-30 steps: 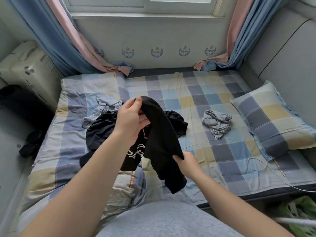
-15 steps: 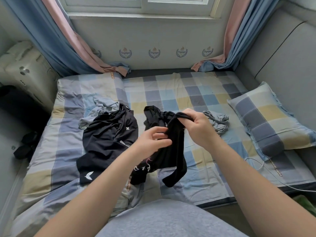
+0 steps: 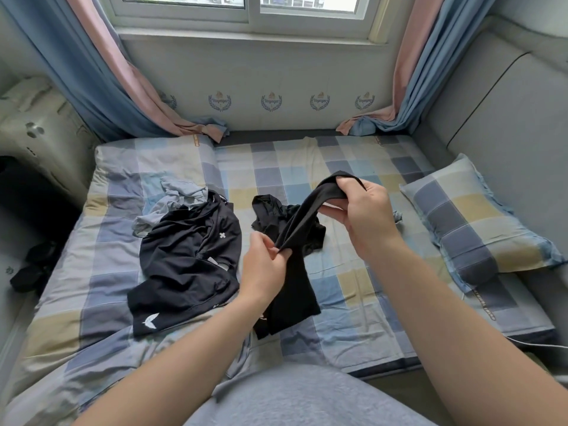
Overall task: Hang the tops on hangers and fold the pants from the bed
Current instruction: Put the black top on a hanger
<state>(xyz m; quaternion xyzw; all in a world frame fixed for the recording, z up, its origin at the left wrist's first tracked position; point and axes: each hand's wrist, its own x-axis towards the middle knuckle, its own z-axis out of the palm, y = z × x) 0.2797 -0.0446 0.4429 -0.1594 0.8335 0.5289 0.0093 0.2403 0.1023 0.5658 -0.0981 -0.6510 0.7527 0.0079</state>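
Left hand [image 3: 264, 267] low, right hand [image 3: 367, 218] higher, fingers [image 3: 336, 209] pinched on both.

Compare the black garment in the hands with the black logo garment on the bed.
The held black garment is lifted, pulled into a narrow band between the left hand and right hand; the logo garment lies spread and crumpled on the bed, untouched. The logo garment shows a white cross and wing mark; the held black garment's stretched part looks plain. Both are black, neither folded nor hung.
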